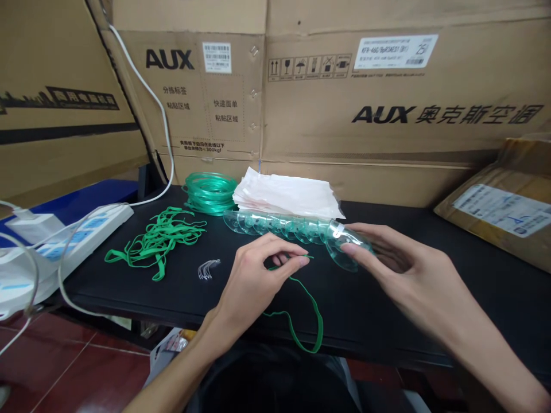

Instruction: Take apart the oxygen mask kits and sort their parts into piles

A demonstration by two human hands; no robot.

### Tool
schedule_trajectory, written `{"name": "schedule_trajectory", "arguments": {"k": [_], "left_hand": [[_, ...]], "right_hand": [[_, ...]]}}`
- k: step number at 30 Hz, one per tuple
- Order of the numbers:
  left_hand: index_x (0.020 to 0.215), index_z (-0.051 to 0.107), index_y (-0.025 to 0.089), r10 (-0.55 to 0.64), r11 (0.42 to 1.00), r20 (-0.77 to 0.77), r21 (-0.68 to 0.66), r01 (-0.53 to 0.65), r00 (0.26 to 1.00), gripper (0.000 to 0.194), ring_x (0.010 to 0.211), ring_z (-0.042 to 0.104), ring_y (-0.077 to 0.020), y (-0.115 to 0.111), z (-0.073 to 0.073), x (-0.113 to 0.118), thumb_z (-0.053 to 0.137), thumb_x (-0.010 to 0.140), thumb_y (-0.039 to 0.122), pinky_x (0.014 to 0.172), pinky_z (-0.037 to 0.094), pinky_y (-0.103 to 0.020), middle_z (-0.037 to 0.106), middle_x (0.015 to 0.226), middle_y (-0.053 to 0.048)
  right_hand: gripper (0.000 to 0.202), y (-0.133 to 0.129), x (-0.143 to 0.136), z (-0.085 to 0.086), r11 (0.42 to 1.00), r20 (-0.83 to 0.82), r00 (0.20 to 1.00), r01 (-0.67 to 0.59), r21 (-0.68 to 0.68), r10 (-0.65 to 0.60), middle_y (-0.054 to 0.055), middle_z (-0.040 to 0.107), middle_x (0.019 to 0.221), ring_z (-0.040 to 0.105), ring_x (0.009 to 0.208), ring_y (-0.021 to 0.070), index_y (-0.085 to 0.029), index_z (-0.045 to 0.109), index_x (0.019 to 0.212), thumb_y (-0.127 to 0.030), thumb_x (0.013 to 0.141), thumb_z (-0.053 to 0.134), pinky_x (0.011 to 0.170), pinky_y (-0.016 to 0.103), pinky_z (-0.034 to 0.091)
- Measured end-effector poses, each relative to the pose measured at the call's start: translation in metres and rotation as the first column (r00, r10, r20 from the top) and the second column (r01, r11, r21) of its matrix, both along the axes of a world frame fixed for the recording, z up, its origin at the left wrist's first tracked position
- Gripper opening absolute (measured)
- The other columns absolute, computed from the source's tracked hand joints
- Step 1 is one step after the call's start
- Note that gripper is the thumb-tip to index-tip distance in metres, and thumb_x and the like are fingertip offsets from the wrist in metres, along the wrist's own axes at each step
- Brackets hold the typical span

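Left hand (258, 278) pinches the end of a green strap (319, 322) between thumb and fingertips; right hand (415, 267) grasps a clear green mask (338, 256), thumb in front. The mask is at the right end of a row of nested masks (275, 225); whether it is separated cannot be told. The strap loops toward the near edge of the black table (181, 293). Far beyond lie white packets (288, 192); left, coiled tubing (209, 192). The step appears to be taking up a mask; the next move likely calls for keeping the strap's tip exposed.

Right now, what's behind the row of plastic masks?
Behind the masks: white packets, green tubing near the left end, then cardboard. Whatever lies beneath the packets is covered, so unseen.
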State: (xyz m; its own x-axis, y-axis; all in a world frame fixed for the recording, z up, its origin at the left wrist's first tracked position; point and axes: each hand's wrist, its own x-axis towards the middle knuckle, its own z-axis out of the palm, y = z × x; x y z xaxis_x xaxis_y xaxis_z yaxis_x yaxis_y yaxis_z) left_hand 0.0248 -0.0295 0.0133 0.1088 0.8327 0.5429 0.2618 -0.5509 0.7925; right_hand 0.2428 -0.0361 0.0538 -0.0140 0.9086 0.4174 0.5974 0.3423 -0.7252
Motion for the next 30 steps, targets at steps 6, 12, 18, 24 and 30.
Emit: {"name": "schedule_trajectory", "arguments": {"k": [6,12,18,24,30], "left_hand": [[0.089,0.080,0.022,-0.025,1.000,-0.040,-0.011,0.025,0.999,0.006,0.074,0.064,-0.0141,-0.003,0.004,0.002,0.080,0.088,0.016,0.070,0.050,-0.027,0.073,0.084,0.001],[0.089,0.081,0.023,-0.027,1.000,-0.040,-0.015,0.026,0.999,0.008,0.074,0.063,-0.0140,-0.004,0.005,0.003,0.081,0.086,0.016,0.069,0.049,-0.027,0.074,0.084,0.001],[0.090,0.081,0.022,-0.036,0.999,-0.036,-0.019,0.035,0.999,0.007,0.075,0.062,-0.0123,-0.003,0.006,0.002,0.080,0.087,0.016,0.069,0.048,-0.026,0.073,0.084,0.002],[0.090,0.080,0.022,-0.038,0.998,-0.022,-0.040,0.037,0.999,0.006,0.074,0.060,-0.0110,-0.004,0.007,0.000,0.080,0.087,0.017,0.069,0.046,-0.025,0.072,0.082,0.003],[0.088,0.081,0.021,-0.082,0.992,0.015,-0.098,0.083,0.997,0.003,0.075,0.061,-0.0123,-0.004,0.007,0.001,0.082,0.086,0.020,0.070,0.046,-0.025,0.073,0.083,0.002]], "right_hand": [[0.033,-0.006,-0.016,-0.006,0.992,-0.150,0.982,-0.120,-0.034,0.114,0.002,0.080,0.113,0.076,0.101,0.0249,-0.029,0.078,0.109,-0.051,0.085,0.079,0.092,0.037,0.063],[0.033,-0.005,-0.016,-0.007,0.996,-0.156,0.984,-0.088,0.025,0.091,0.004,0.079,0.114,0.075,0.107,0.0271,-0.028,0.077,0.109,-0.049,0.084,0.079,0.098,0.041,0.061],[0.033,-0.004,-0.015,-0.006,0.996,-0.146,0.986,-0.077,0.034,0.081,0.004,0.079,0.112,0.075,0.106,0.0264,-0.027,0.077,0.108,-0.050,0.084,0.079,0.098,0.040,0.062],[0.034,-0.005,-0.014,-0.008,0.995,-0.146,0.985,-0.094,0.014,0.095,0.003,0.079,0.113,0.075,0.105,0.0261,-0.028,0.077,0.109,-0.051,0.084,0.080,0.098,0.041,0.061],[0.030,-0.004,-0.018,-0.009,0.994,-0.152,0.982,-0.108,0.006,0.108,0.002,0.079,0.114,0.075,0.107,0.0249,-0.028,0.077,0.108,-0.049,0.086,0.078,0.097,0.037,0.061]]}}
